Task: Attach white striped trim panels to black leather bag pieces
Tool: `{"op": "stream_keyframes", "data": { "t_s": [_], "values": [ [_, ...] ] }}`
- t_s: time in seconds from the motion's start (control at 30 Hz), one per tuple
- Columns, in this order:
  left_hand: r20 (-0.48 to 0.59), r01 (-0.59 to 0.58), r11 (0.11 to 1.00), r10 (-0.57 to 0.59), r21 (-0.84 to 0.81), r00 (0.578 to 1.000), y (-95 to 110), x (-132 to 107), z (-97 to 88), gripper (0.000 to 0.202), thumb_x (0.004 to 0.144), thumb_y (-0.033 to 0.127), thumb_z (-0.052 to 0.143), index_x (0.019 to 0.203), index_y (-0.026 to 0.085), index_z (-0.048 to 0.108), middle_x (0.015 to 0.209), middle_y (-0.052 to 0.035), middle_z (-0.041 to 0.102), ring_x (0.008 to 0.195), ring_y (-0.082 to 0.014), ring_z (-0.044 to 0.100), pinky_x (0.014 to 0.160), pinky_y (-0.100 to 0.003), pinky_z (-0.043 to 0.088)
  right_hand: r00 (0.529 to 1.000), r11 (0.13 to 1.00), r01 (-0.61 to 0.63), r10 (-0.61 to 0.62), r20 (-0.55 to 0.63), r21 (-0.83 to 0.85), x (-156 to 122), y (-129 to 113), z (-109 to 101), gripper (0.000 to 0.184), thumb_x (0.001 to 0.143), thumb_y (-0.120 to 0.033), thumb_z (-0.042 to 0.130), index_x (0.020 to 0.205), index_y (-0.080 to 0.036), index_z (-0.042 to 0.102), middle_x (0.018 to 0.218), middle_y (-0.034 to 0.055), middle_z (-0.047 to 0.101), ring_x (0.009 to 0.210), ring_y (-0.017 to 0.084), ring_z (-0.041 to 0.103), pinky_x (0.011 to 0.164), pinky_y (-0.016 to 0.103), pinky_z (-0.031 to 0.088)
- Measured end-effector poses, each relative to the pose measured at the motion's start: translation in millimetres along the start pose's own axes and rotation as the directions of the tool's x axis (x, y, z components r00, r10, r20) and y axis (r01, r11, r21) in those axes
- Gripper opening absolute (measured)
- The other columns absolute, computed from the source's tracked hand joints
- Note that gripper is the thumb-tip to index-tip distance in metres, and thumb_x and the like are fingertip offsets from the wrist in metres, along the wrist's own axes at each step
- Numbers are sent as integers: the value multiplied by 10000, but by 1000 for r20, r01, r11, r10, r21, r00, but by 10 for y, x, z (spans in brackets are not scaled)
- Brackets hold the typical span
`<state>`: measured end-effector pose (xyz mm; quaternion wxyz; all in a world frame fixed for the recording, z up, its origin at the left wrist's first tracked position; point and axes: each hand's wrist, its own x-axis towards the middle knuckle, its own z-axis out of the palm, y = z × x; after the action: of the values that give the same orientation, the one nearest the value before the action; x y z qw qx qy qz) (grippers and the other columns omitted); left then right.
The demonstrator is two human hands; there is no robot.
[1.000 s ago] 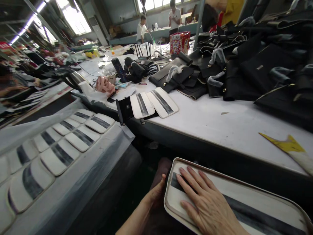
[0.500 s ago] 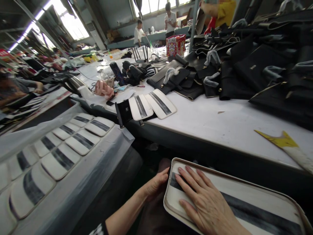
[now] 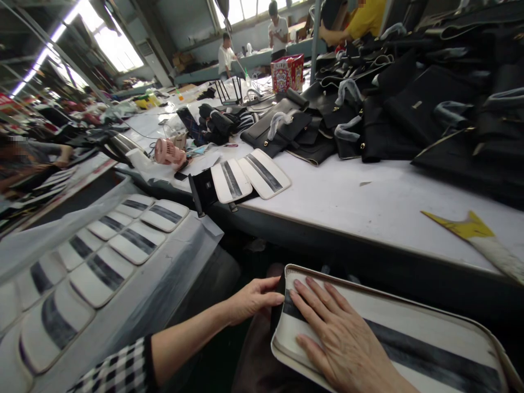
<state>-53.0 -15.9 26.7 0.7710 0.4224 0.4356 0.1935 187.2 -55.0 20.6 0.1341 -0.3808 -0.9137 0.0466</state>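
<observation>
A long white bag panel point(image 3: 429, 311) with a dark stripe down its middle and a raised rim lies across my lap, at the lower right. My right hand point(image 3: 339, 333) rests flat on its left part, palm down, fingers spread. At the panel's left end, my left hand point(image 3: 254, 299) grips the dark edge piece point(image 3: 278, 308) between thumb and fingers. Some of the left fingertips are hidden behind that edge. A black and white checked sleeve point(image 3: 123, 365) covers the left forearm.
Smaller striped white panels point(image 3: 102, 273) lie in rows on a plastic-covered surface at left. Two more panels point(image 3: 264, 173) sit on the white table's point(image 3: 327, 202) edge. Black leather bags point(image 3: 429, 109), a pink fan point(image 3: 167, 153) and a yellow-ended tool point(image 3: 470, 224) are on the table. Several people work farther back.
My left hand has moved up along the panel's left end and now pinches the dark edge there; more of the sleeve shows. My right hand stays flat on the panel. The view has shifted slightly.
</observation>
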Motion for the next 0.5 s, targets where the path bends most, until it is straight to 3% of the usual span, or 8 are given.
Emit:
{"op": "stream_keyframes", "data": {
  "t_s": [0.2, 0.37, 0.5],
  "values": [
    [-27, -12, 1000, 12, 7, 1000, -43, -20, 58, 570, 882, 391, 647, 1402, 214, 494, 1055, -70, 691, 829, -172, 647, 636, -209, 477, 999, 1000, 3, -2, -35, 11, 9, 10, 3, 690, 896, -360, 527, 1522, -210, 278, 1584, 24, 244, 1454, 231, 213, 1179, 413, 34],
    [15, -146, 989, 146, 2, 989, 35, 8, 144, 505, 912, 362, 618, 1379, 192, 528, 1167, -80, 677, 1041, -237, 631, 952, -352, 470, 996, 1000, -7, 7, -86, 8, 26, 37, 12, 734, 878, -399, 533, 1514, -127, 287, 1566, 48, 293, 1444, 220, 230, 1185, 380, 42],
    [-30, -202, 979, 202, 6, 979, 26, 19, 233, 495, 936, 349, 582, 1405, 214, 500, 1341, -84, 595, 1191, -281, 571, 1057, -417, 411, 990, 1000, 9, -7, -139, 8, 37, 67, 32, 745, 849, -383, 558, 1496, -97, 322, 1550, 64, 327, 1437, 219, 242, 1183, 359, 60]
  ]
}}
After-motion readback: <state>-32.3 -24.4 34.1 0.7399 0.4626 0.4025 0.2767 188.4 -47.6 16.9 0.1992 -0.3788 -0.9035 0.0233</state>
